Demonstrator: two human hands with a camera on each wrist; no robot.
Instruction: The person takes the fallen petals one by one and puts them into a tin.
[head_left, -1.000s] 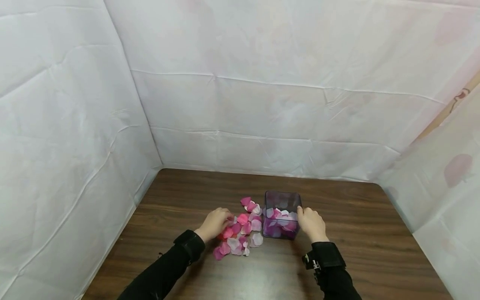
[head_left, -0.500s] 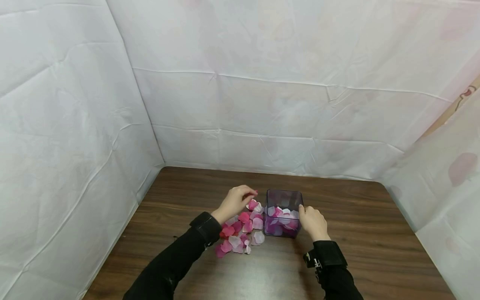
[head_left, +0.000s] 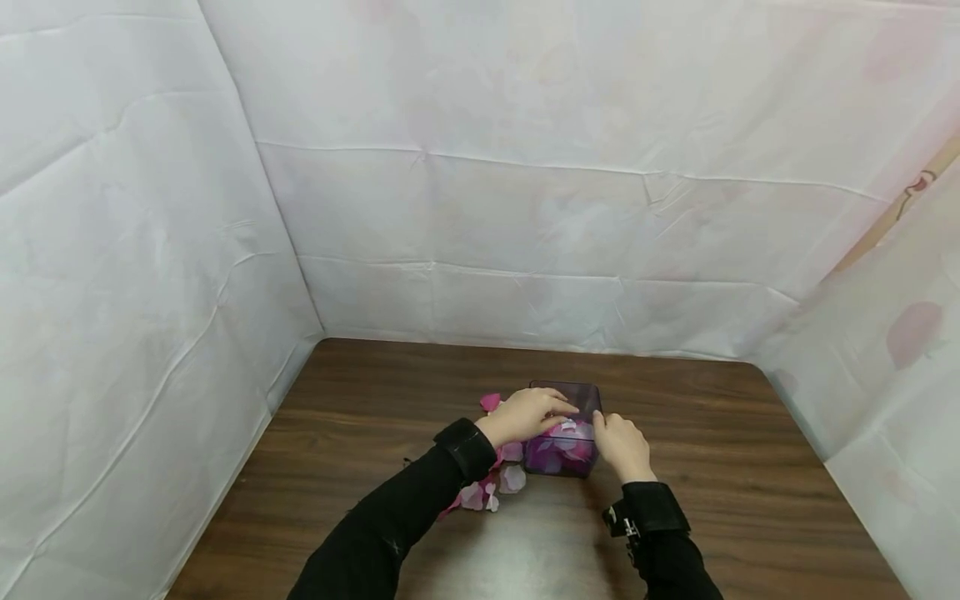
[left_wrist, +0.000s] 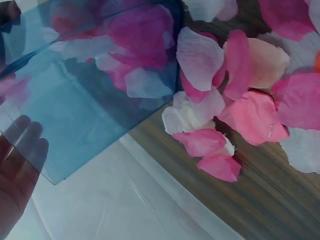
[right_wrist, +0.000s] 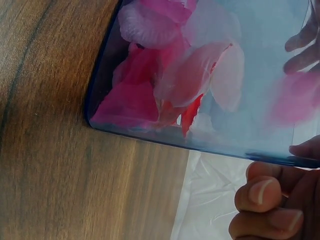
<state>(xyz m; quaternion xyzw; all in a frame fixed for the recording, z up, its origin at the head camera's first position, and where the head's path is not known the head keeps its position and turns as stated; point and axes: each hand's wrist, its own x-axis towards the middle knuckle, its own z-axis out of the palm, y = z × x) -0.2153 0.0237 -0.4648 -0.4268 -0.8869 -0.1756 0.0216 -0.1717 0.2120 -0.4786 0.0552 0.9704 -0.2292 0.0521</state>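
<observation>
A see-through purple box [head_left: 587, 398] stands on the table, partly filled with pink, white and magenta flower petals [right_wrist: 130, 102]. My right hand [head_left: 625, 446] grips its right edge, fingers [right_wrist: 260, 195] curled against the outside. Over the opening is my left hand [head_left: 525, 414], fingers loosely extended. Seen through the wall in the right wrist view, a blurred pink petal [right_wrist: 297, 100] is just below the left fingers [right_wrist: 302, 45]. Left of the box lie loose petals [left_wrist: 255, 117], partly hidden by the left wrist in the head view.
The wood-grain table [head_left: 735, 467] is bordered by white sheeting [head_left: 480, 208] at the back and both sides. Black bands [head_left: 465, 450] sit round the wrists over dark sleeves.
My left hand has gone from the loose petals to the far end of the pile, then right over the box. The far pink petal is within the box now. The right hand stays at the box.
</observation>
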